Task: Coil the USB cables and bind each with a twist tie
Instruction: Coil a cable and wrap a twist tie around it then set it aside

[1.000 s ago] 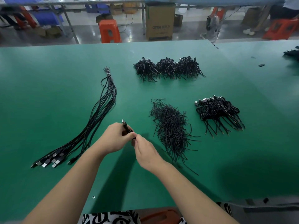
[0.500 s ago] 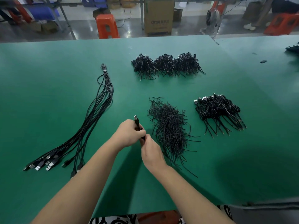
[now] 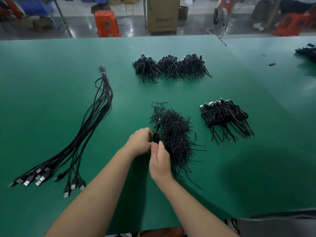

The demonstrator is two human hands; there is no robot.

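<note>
Black coiled cable (image 3: 156,136) sits pinched between my left hand (image 3: 141,142) and right hand (image 3: 159,160), which have drifted toward two o'clock, up against the twist-tie pile (image 3: 174,135). Binding looks underway (tie itself too small to see); straight cables (image 3: 89,130) wait at nine o'clock.

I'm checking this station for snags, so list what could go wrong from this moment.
1. Both hands, left hand and right hand, pinch the small coiled cable; if the fingers slacken before the tie is twisted, the coil may spring open.
2. They work right against the loose twist tie pile, so stray ties could catch in the coil.
</note>
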